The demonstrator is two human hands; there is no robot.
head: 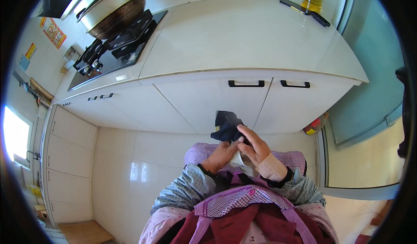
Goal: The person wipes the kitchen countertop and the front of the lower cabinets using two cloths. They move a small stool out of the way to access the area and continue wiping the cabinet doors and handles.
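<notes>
In front of my apron, both hands are together around a small bundle of dark navy cloth (227,126) with a pale yellowish patch on its left edge. My left hand (220,156) pinches the cloth's lower end between thumb and fingers. My right hand (257,146) lies against its right side, fingers bent over it. A white piece (237,160), perhaps cloth or paper, shows between my palms and hangs below them; its exact kind cannot be told. Beneath is a purple checked apron (198,151) over my lap.
Ahead runs a white countertop (247,38) over cabinets with black handles (246,83). A large steel pot (114,11) stands on the gas hob (120,55). A black-handled tool (304,12) and a bottle of yellow liquid (312,1) sit far right, near a glass door (368,64).
</notes>
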